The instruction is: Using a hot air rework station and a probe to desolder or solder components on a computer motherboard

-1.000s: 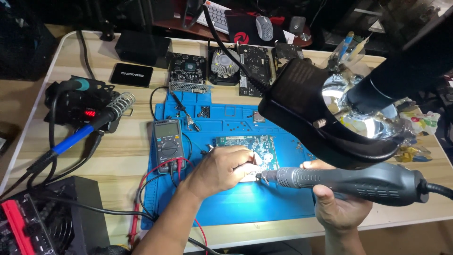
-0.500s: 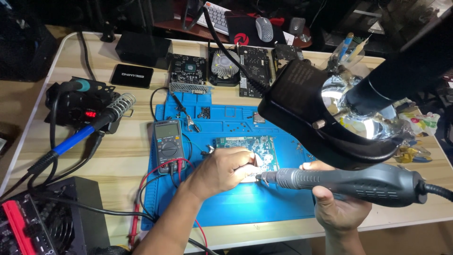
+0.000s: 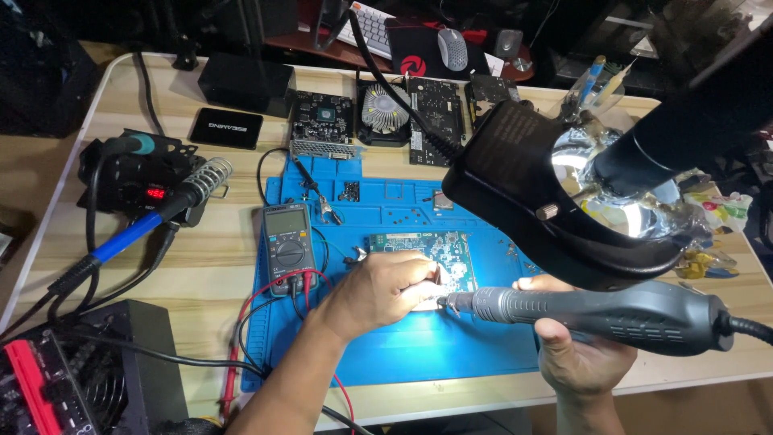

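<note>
Almost nothing shifts here: compared with the view a moment back, both hands sit in the same spots and only the tool tip looks to have crept a hair closer to the work. That steadiness reads like fine, held contact rather than a reposition.

The left hand (image 3: 378, 292) lies curled over the near edge of the green rectangular circuit board (image 3: 431, 251), fingers bent down and pressing a small pale piece against it; what that piece is, I cannot make out. The board rests on the blue silicone work mat (image 3: 419, 354), mid-table, just right of the grey multimeter with red and black leads (image 3: 288, 240).

The right hand (image 3: 581, 354) is wrapped from below around the grey pen-shaped rotary tool (image 3: 596, 316), fingers closed snug on its body, thumb up on the near side. The tool lies almost level, its metal tip just beside the left fingertips.

The big black magnifier lamp head (image 3: 555, 201) hangs over the right side and covers the board's far right end. The tool's cord runs off the right edge. At the left stands a blue-handled soldering iron in its coiled stand (image 3: 173, 205).
</note>
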